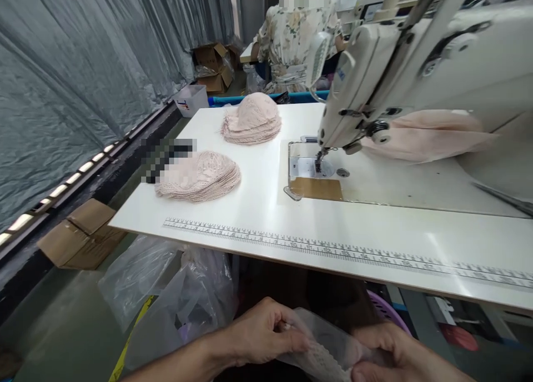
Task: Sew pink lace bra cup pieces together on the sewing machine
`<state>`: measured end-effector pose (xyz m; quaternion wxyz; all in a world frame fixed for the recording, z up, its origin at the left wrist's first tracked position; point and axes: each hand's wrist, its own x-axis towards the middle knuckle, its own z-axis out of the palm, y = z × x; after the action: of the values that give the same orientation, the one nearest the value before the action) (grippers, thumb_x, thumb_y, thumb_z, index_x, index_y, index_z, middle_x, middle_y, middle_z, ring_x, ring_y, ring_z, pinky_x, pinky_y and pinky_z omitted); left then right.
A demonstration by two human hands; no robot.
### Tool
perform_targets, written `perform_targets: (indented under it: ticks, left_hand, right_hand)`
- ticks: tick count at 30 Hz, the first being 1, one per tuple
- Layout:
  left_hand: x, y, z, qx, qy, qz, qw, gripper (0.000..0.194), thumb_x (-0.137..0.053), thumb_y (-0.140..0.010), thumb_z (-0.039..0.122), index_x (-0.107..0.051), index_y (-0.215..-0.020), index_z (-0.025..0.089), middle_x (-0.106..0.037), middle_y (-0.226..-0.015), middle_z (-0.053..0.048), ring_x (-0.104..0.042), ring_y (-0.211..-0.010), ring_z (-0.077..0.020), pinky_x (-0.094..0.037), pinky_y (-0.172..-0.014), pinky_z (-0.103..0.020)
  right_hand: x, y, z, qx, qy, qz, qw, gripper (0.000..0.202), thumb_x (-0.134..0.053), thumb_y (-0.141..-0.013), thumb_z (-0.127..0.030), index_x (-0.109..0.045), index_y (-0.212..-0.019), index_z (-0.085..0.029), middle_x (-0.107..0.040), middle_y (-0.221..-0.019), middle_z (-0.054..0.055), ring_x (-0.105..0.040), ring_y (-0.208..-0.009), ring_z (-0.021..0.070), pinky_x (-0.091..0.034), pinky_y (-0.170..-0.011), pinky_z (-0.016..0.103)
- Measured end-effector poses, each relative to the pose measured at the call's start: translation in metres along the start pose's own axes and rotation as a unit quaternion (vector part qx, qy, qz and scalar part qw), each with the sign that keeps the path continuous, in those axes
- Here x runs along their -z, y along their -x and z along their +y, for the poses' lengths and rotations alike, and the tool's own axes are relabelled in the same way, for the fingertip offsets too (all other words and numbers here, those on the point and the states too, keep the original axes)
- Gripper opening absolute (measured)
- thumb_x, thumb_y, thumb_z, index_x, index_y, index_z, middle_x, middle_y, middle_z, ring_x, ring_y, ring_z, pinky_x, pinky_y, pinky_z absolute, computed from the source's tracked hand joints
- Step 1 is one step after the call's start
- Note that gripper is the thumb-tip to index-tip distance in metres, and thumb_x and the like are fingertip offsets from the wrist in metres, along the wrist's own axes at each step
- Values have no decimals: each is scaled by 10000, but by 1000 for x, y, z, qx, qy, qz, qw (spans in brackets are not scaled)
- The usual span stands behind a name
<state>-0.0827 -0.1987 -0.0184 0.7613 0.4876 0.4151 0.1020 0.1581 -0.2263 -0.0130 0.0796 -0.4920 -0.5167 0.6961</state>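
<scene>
Below the table's front edge, my left hand [262,333] pinches the left end of a sheer piece with pale pink lace [328,360]. On its right side, my right hand [391,351] is closed on the same piece, its lower part cut off by the frame. The sheer fabric stretches between both hands. On the white table [258,210] lie two stacks of pink lace cups, one [200,176] at the left and one [252,118] farther back. The sewing machine [358,88] stands at the right, its needle area over the metal plate.
Pink fabric [428,135] lies under the machine arm. A printed ruler [291,243] runs along the table's front edge. Plastic bags [187,293] and a cardboard box [81,235] are at the lower left. A person in a floral top [291,35] sits beyond the table.
</scene>
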Motion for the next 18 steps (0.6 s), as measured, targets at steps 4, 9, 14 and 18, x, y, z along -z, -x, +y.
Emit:
perform_targets:
  ticks: [4,9,14,18]
  left_hand:
    - [2,0,3,20,40,-3,999,512,-711,-654,596,-717,-766,96,-499,-576,28,-398,-564,-68,-306,-560,-186]
    - [9,6,5,34,49,-12,998,486,-713,-673,580,-727,-785,107,-539,-600,10,-449,-604,-86,-340,-614,-201]
    - [11,9,5,40,81,-18,996,416,-717,-705,526,-735,-806,123,-661,-734,-47,-577,-722,-134,-412,-730,-232]
    - [11,12,8,46,75,-2,996,452,-731,-671,548,-735,-814,119,-653,-717,-42,-562,-701,-133,-413,-720,-236]
  right_hand:
    - [1,3,-10,-2,-29,2,1000,313,-734,-673,-456,-677,-652,-150,-513,-579,-39,-434,-563,87,-337,-527,189]
    - [2,3,-10,14,-43,1,999,235,-718,-689,-391,-704,-658,-158,-582,-602,-23,-508,-583,103,-370,-560,204]
    - [4,5,-10,20,-49,-19,998,166,-705,-683,-340,-739,-696,-178,-632,-634,-18,-555,-599,109,-392,-581,207]
    - [4,8,-12,21,-54,-47,997,96,-710,-659,-269,-735,-682,-179,-615,-618,-30,-547,-604,104,-397,-592,199]
